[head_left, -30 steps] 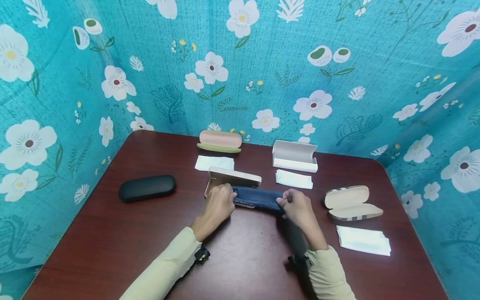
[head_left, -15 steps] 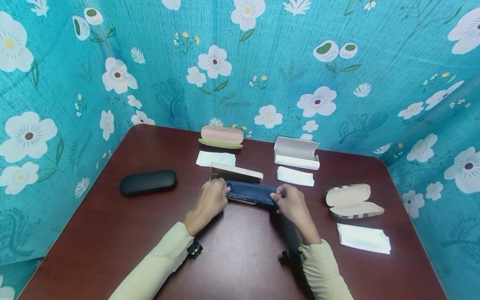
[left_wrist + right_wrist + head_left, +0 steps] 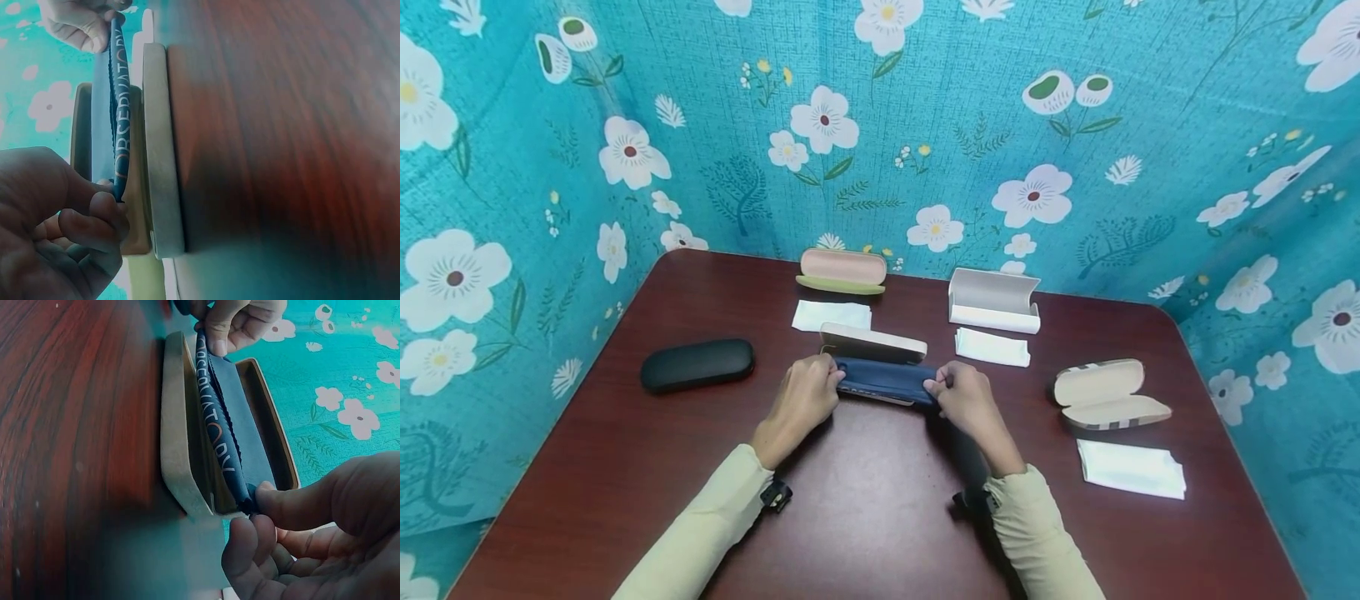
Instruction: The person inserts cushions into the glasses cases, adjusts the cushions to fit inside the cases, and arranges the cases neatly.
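Note:
A folded dark blue cleaning cloth (image 3: 885,380), printed with "OBSERVATORY" in the wrist views, is stretched between both hands. My left hand (image 3: 802,397) pinches its left end between thumb and fingers, and my right hand (image 3: 967,403) pinches the right end the same way. Directly behind and beneath the cloth lies an open beige glasses case (image 3: 874,340) with a brown interior. The cloth hides much of the case in the head view. In the right wrist view, the cloth (image 3: 250,425) runs lengthwise over the opened case (image 3: 177,419).
A closed black glasses case (image 3: 697,366) lies on the left. Behind are an open green-and-pink case (image 3: 842,268) and an open white case (image 3: 994,302), each with a white cloth in front. An open checked case (image 3: 1108,396) and a white cloth (image 3: 1131,468) lie to the right.
Both hands have moved left with the cloth, bringing it more squarely in front of and over the beige case. Their pinch on its ends is kept.

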The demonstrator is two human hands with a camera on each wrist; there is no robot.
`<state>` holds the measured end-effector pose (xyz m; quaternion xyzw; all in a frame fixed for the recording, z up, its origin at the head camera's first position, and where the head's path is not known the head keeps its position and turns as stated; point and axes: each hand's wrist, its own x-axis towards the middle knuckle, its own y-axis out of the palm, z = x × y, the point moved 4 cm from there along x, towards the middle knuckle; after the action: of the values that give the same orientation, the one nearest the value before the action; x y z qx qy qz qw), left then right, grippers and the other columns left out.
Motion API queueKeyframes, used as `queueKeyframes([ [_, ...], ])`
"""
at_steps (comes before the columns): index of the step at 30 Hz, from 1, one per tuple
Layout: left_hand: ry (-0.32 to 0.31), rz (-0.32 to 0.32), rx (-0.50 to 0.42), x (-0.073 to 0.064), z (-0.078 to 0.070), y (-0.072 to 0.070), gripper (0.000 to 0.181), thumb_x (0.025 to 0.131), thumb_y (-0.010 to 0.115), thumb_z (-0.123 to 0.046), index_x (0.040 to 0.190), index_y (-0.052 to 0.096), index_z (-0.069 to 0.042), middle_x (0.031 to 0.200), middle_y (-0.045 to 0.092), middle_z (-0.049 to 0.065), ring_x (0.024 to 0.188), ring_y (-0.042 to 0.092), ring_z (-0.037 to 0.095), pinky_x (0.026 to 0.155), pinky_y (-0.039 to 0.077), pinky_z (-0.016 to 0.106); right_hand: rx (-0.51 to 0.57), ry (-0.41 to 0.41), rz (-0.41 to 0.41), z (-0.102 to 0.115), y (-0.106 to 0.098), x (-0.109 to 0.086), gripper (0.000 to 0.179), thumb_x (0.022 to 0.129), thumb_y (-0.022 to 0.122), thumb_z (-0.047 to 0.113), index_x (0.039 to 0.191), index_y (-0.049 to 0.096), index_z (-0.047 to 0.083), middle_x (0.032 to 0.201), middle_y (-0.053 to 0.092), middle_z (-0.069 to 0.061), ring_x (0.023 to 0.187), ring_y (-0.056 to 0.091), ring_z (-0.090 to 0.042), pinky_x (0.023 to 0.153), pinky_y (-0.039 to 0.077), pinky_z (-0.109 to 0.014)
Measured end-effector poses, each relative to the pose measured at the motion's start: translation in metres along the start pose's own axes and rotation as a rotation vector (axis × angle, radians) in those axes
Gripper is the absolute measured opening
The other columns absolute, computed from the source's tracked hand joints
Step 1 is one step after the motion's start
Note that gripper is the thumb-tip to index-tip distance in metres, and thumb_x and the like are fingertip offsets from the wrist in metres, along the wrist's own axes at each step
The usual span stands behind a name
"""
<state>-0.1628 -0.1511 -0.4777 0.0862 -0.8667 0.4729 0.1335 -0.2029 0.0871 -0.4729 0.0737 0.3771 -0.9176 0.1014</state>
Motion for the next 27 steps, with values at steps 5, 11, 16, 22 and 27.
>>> queueKeyframes([
  [5,-0.006,0.008,0.019,0.0,0.007,-0.001,0.022,0.09,0.076,-0.01,0.074,0.061,-0.007,0.071,0.064,0.004,0.064,0.064,0.021,0.062,0.055,0.04,0.002,-0.014,0.004,0.002,0.006,0.002,0.019,0.097,0.07,0.017,0.092,0.06,0.002,0.076,0.064,-0.007,0.057,0.064,-0.014,0.056,0.05,-0.027],
  [11,-0.013,0.007,0.029,0.0,0.014,-0.004,0.022,0.09,0.075,-0.01,0.074,0.061,-0.007,0.073,0.065,0.005,0.066,0.065,0.024,0.064,0.055,0.042,-0.004,-0.025,-0.003,0.006,0.012,0.004,0.02,0.096,0.071,0.019,0.09,0.06,0.003,0.072,0.063,-0.005,0.055,0.062,-0.014,0.057,0.047,-0.027],
  [16,-0.008,-0.001,0.049,0.003,0.019,-0.007,0.022,0.091,0.075,-0.01,0.074,0.061,-0.006,0.071,0.063,0.007,0.067,0.066,0.027,0.064,0.055,0.044,0.001,-0.024,-0.014,0.009,0.017,0.006,0.021,0.095,0.072,0.022,0.088,0.06,0.006,0.067,0.061,-0.003,0.055,0.06,-0.013,0.059,0.045,-0.027],
  [22,0.006,-0.007,0.073,0.007,0.022,-0.01,0.024,0.091,0.075,-0.009,0.073,0.059,-0.006,0.068,0.06,0.006,0.064,0.064,0.026,0.062,0.054,0.045,-0.01,-0.03,-0.033,0.009,0.022,0.01,0.023,0.095,0.073,0.024,0.085,0.06,0.008,0.064,0.059,0.0,0.06,0.056,-0.013,0.063,0.043,-0.028],
  [27,-0.009,0.011,0.083,0.008,0.024,-0.009,0.025,0.091,0.075,-0.01,0.073,0.059,-0.005,0.066,0.058,0.005,0.062,0.06,0.023,0.061,0.053,0.043,-0.042,-0.041,-0.055,0.007,0.027,0.01,0.023,0.094,0.074,0.025,0.083,0.06,0.009,0.073,0.057,0.0,0.071,0.053,-0.017,0.069,0.043,-0.031],
])
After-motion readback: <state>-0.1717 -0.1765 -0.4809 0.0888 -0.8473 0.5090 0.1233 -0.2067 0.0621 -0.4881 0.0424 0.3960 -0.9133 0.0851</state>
